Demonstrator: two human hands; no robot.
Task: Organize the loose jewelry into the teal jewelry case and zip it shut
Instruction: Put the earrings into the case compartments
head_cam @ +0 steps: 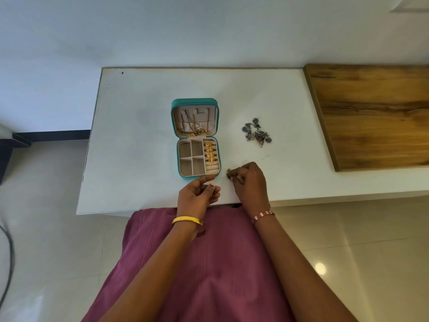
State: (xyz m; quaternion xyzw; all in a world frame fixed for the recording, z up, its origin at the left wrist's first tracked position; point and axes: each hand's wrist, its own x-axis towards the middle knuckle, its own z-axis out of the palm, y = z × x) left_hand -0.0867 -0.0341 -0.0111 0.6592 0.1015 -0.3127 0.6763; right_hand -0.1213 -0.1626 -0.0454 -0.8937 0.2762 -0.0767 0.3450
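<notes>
Right grip pinched on a small gold piece, left grip curled palm-up around something dark, open teal jewelry case just beyond, white surface, pale tiled floor.

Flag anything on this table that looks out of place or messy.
One thing: a tangled heap of silver jewelry lies loose on the white table, right of the open teal case and apart from it. In the case, gold rings sit in the ring rolls and chains hang in the lid. Nothing looks spilled or damaged.
</notes>
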